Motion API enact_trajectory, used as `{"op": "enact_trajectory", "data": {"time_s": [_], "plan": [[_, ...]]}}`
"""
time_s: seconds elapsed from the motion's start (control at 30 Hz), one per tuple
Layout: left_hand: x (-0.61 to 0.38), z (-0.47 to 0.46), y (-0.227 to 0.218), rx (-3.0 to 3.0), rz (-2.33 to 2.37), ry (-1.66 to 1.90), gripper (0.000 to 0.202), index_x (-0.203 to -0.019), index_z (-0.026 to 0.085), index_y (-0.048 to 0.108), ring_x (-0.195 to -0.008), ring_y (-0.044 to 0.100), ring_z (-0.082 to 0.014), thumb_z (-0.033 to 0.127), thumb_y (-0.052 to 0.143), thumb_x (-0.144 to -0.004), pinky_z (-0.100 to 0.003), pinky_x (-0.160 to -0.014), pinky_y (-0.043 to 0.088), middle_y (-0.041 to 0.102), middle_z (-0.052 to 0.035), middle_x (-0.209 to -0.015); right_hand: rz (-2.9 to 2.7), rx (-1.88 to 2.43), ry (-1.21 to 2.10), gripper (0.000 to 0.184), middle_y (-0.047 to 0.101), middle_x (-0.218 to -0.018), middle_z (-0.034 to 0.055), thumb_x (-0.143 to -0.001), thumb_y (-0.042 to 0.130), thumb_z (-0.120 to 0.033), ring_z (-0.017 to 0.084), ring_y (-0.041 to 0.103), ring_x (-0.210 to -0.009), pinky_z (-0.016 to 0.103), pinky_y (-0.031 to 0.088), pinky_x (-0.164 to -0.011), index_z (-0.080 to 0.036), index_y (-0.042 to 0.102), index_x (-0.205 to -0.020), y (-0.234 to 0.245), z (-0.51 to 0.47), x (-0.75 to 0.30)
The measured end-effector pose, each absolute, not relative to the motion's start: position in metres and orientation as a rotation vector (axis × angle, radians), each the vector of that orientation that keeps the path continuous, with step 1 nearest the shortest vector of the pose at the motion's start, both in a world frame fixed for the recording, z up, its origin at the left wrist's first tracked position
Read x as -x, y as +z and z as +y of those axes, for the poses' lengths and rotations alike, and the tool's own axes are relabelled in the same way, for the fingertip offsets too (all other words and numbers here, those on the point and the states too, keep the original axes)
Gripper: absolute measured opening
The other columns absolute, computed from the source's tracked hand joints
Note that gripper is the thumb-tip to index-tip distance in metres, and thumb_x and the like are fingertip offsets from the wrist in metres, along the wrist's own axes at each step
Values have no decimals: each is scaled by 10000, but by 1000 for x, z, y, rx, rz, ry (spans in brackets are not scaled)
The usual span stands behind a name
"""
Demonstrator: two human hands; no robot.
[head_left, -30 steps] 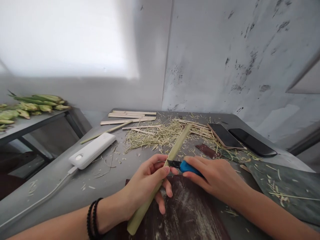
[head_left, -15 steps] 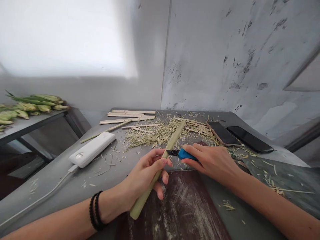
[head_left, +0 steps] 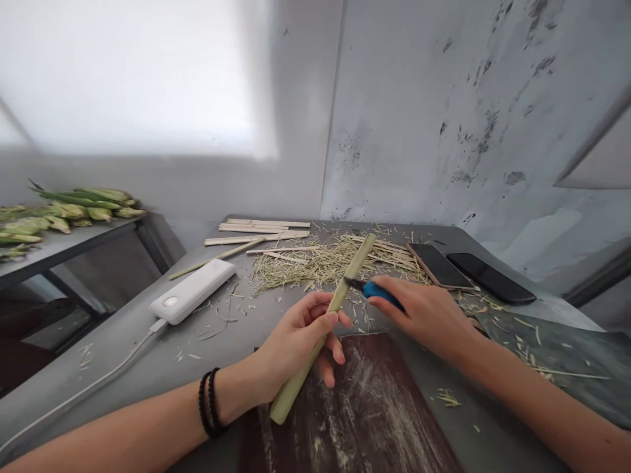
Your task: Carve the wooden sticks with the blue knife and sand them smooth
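My left hand (head_left: 298, 345) is closed around a long pale-green stalk strip (head_left: 355, 265), holding it slanted up and away over a dark scratched board (head_left: 374, 420). My right hand (head_left: 424, 315) grips a small knife with a blue handle (head_left: 382, 292); its dark blade touches the strip's right edge a little above my left fingers. A heap of thin straw-coloured shavings (head_left: 315, 263) lies on the grey table just beyond both hands.
A white power bank (head_left: 193, 300) with a cable lies at the left. Two phones (head_left: 438, 265) (head_left: 490, 278) rest at the right. Cut flat strips (head_left: 261, 231) sit at the table's far edge. Green leafy stalks (head_left: 73, 210) lie on a side bench.
The knife blade has slid farther up the strip, away from my left fingers. Both hands and the strip have shifted slightly up and right in view.
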State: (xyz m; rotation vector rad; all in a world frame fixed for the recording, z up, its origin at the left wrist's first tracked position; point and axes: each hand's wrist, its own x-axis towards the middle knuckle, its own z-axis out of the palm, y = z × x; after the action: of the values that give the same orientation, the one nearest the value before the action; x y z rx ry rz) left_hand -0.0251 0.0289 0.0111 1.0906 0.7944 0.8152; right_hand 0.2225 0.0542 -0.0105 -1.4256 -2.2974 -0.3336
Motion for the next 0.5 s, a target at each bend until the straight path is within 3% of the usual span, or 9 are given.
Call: {"op": "enact_trajectory", "data": {"time_s": [0.23, 0.4, 0.5], "plan": [[26, 37, 6, -1110, 791, 857, 309, -1130, 207, 519, -513, 578, -58, 375, 683, -931, -181, -401, 524, 647, -20, -1005, -2422, 1405, -352, 498, 769, -1036, 22, -1045, 317, -632, 196, 715, -781, 275, 381, -558, -289, 640, -1206, -18, 52, -210], [26, 31, 8, -1149, 764, 822, 256, -1046, 189, 523, -512, 573, -58, 361, 672, -927, -178, -398, 516, 641, -34, -989, -2075, 1737, -510, 614, 768, -1014, 113, -1052, 219, -629, 263, 701, -719, 300, 295, -514, -216, 623, -1260, -3, 77, -250], [24, 32, 3, -1183, 758, 847, 252, -1041, 197, 515, -513, 580, -65, 368, 656, -921, -188, -374, 512, 633, -41, -1036, -1991, 1829, -529, 630, 759, -866, 111, -1054, 205, -620, 281, 692, -687, 304, 300, -514, -197, 623, -1260, 3, 81, -268]]}}
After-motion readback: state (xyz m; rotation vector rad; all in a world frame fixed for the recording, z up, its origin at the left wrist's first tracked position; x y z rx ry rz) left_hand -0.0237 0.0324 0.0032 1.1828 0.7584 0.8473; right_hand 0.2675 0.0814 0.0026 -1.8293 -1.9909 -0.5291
